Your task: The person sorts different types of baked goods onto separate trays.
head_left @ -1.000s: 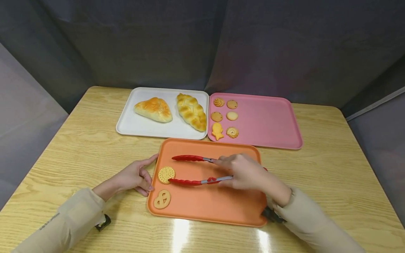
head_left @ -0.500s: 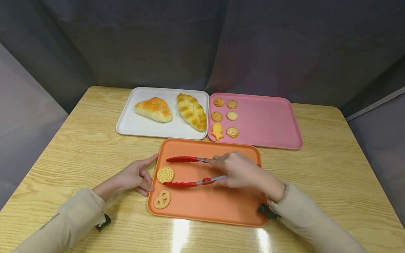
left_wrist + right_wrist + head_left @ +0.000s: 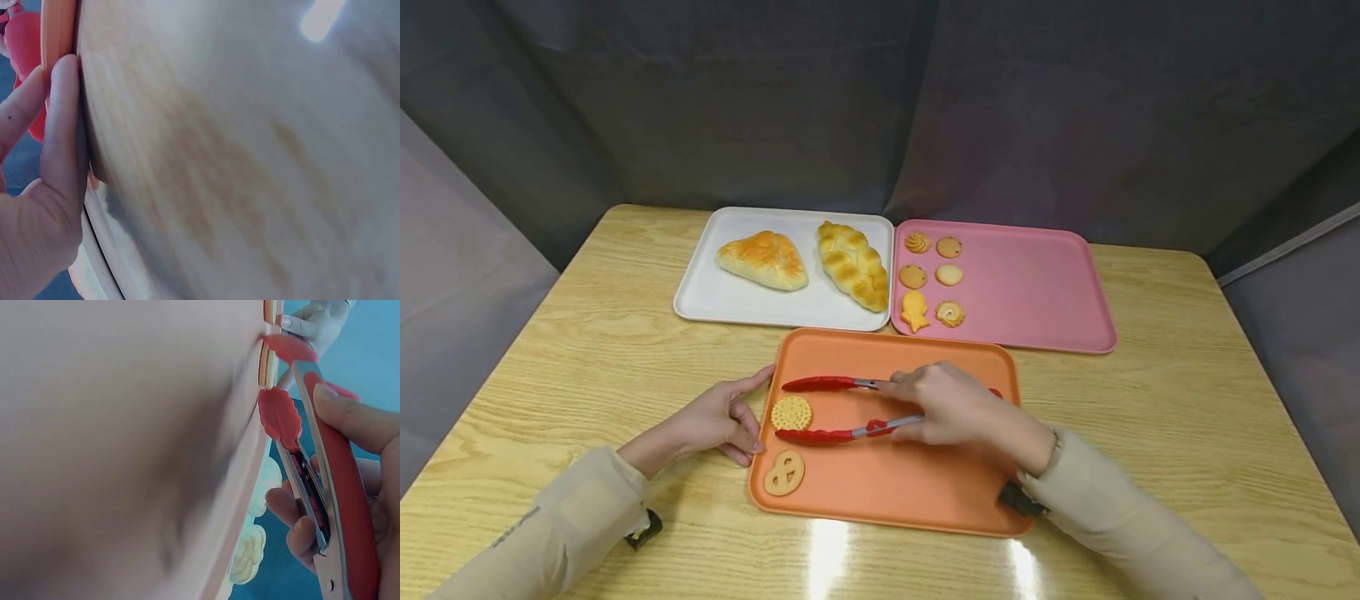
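My right hand (image 3: 951, 404) grips red and silver kitchen tongs (image 3: 820, 436) above the orange tray (image 3: 895, 492). The tongs' red scalloped tips are spread, one on the far side and one on the near side of a round yellow cracker (image 3: 792, 413). In the right wrist view, the red tips (image 3: 280, 415) stand at the cracker's edge. Below the cracker lies a brown pretzel-shaped cookie (image 3: 785, 473). My left hand (image 3: 718, 421) rests against the orange tray's left rim, fingers spread along it; in the left wrist view, fingertips touch the rim (image 3: 57, 37).
Behind the orange tray, a white tray (image 3: 737, 308) bears a triangular bread (image 3: 766, 260) and a braided bread (image 3: 853, 267). Beside it, a pink tray (image 3: 1037, 287) has several small cookies along its left side, including a fish-shaped one (image 3: 914, 310). Dark curtains (image 3: 880, 100) hang behind the table.
My right hand has moved left with the tongs, bringing their spread tips from right of the cracker to either side of it. My left hand stays at the tray's rim.
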A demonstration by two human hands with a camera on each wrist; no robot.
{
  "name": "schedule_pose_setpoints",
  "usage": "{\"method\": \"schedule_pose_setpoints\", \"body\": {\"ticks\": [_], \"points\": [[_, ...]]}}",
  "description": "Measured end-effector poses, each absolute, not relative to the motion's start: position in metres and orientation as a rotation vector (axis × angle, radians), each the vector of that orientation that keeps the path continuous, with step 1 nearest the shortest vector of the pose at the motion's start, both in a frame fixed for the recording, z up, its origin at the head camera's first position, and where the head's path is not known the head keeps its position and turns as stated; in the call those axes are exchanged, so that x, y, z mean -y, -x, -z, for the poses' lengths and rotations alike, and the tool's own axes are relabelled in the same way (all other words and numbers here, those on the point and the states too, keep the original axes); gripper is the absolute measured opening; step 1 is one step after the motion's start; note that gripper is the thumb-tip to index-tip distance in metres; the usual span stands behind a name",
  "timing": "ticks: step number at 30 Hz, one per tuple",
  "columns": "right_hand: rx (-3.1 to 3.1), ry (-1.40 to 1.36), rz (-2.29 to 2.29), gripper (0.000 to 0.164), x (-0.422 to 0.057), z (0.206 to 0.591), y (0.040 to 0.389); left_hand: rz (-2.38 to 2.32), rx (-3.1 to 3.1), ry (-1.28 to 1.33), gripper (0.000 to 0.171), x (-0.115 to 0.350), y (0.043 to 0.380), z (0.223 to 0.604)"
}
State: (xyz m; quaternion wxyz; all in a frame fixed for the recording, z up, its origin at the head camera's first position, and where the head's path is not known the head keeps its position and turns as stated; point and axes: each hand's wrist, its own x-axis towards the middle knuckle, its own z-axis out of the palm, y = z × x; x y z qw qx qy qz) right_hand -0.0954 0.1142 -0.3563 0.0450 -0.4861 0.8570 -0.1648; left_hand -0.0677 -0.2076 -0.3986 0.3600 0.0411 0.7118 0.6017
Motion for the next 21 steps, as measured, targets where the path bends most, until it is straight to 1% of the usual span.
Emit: {"method": "schedule_pose_setpoints", "body": {"ticks": [5, 11, 21], "points": [[-2.628, 1.517, 0.519, 0.051, -0.115, 0.358, 0.094, -1.551, -1.838, -0.103, 0.100, 0.207, 0.067, 0.398], [-2.644, 1.492, 0.500, 0.049, -0.120, 0.357, 0.092, -1.547, -1.841, -0.107, 0.100, 0.207, 0.067, 0.398], [-2.698, 1.501, 0.532, 0.048, -0.132, 0.356, 0.089, -1.548, -1.842, -0.113, 0.100, 0.207, 0.067, 0.398]]}}
